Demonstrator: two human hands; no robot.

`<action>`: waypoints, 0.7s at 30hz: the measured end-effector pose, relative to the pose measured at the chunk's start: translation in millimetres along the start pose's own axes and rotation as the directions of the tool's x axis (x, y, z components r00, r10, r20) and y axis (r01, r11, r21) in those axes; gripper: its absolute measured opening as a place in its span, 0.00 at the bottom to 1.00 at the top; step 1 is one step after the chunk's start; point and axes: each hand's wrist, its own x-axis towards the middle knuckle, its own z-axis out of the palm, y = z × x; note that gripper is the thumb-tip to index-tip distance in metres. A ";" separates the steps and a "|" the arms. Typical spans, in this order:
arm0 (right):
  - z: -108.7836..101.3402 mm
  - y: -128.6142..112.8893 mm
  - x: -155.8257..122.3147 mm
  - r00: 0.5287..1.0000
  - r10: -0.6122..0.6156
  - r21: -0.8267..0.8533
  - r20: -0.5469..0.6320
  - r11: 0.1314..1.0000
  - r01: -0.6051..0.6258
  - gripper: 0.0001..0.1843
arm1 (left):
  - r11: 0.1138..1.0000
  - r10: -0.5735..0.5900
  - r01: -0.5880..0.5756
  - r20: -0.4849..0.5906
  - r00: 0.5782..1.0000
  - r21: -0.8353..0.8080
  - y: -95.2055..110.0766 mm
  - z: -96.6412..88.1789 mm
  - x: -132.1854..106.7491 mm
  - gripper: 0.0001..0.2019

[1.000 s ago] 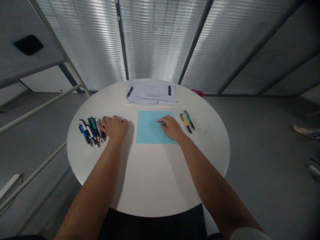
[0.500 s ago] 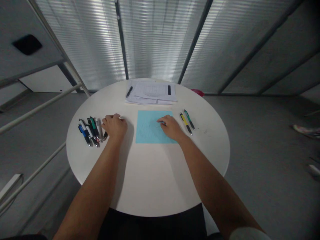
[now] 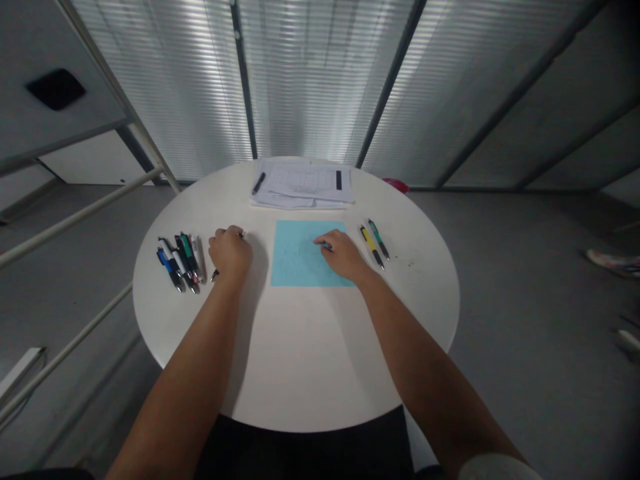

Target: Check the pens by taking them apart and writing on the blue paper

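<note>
My left hand (image 3: 231,252) is closed around a pen (image 3: 215,275) on the left half of the white table. One end of the pen shows below the fingers and the other pokes out above them. Just left of this hand lies a loose group of pens (image 3: 180,263) in blue, white, green and black. On the right part of a light blue sheet of paper (image 3: 293,263) rests my right hand (image 3: 341,253), its fingers curled round a pen (image 3: 326,246), mostly hidden. A yellow pen (image 3: 372,247) and a green pen (image 3: 379,239) lie right of the sheet.
At the far side of the round table (image 3: 300,360) sits a stack of printed papers (image 3: 305,183) with a black pen (image 3: 259,183) on it. A white metal frame (image 3: 85,212) stands to the left. Window blinds (image 3: 305,80) rise behind the table.
My left hand has turned slightly and drawn a little away from the pen group, its fingers curled tighter around the pen. The right hand has hardly moved on the blue sheet.
</note>
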 end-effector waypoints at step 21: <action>-3.1 -13.6 0.0 0.991 0.077 0.368 -0.109 0.929 -0.032 0.11 | 0.649 0.690 -0.669 -0.091 0.718 -0.363 39.3 10.5 -28.5 0.15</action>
